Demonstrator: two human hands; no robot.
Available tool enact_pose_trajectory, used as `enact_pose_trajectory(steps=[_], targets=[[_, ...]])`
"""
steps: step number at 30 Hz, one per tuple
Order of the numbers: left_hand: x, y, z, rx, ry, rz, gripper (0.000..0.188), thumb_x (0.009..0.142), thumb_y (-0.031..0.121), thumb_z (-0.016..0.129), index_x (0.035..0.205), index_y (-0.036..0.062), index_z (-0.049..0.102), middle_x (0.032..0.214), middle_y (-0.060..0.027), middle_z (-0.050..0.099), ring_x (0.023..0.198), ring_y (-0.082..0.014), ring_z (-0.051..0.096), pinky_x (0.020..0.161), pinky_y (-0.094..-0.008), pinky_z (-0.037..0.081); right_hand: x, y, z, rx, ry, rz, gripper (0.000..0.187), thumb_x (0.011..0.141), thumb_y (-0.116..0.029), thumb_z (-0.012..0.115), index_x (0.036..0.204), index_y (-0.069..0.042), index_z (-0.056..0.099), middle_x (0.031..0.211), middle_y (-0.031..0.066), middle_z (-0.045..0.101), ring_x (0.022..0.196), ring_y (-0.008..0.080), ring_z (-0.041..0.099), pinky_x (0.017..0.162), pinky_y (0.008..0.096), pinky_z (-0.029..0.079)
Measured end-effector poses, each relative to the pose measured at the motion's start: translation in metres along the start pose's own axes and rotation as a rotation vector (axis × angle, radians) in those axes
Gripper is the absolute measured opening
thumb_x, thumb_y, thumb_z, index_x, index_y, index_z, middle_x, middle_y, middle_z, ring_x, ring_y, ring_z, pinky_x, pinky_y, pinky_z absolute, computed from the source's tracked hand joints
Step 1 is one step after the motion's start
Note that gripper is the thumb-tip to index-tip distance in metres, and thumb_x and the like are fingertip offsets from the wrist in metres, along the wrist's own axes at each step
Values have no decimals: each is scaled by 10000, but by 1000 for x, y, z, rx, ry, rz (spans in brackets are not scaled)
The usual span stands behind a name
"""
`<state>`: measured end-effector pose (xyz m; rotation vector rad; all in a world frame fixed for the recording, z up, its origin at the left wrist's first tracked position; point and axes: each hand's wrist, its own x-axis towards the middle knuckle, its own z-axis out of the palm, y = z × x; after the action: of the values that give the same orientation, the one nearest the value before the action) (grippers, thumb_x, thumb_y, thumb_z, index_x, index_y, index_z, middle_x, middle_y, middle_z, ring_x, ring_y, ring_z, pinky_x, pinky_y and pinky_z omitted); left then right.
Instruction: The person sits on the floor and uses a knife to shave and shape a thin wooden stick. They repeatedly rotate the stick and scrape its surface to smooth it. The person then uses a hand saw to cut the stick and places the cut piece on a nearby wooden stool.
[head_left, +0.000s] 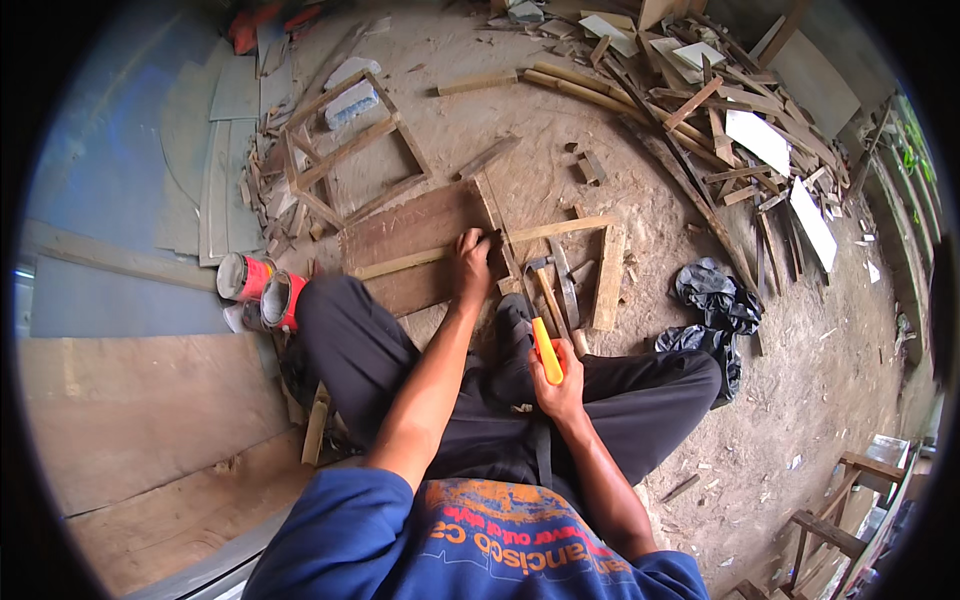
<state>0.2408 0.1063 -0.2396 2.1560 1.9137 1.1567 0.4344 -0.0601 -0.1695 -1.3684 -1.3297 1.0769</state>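
My right hand [560,380] is wrapped around the yellow handle of a saw [546,350], whose thin blade shows nearly edge-on, running up past the end of a brown board [420,225]. Across that board lies a pale wooden strip [405,263]. My left hand [474,265] is curled over the strip near the blade, pressing it against the board. One foot [513,320] rests close below the cut end. Right of the blade lie a hammer [545,280] with a wooden handle and a flat metal blade tool [565,285].
A wooden frame [350,150] lies beyond the board. Two red cans [282,298] stand by my left knee. Black plastic [715,300] lies past my right knee. Scrap wood [720,130] is heaped at the far right. A short plank [609,278] lies beside the tools.
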Motion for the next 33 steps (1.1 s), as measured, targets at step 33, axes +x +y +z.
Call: enact_pose_trajectory(steps=[33], targets=[[7, 1, 5, -120, 37, -82, 75, 754, 81, 677, 824, 65, 654, 824, -67, 565, 842, -292, 540, 781, -430, 410, -11, -41, -9, 5, -29, 130, 105, 849, -47, 602, 928, 16, 570, 729, 47, 576, 685, 90, 557, 633, 246, 454]])
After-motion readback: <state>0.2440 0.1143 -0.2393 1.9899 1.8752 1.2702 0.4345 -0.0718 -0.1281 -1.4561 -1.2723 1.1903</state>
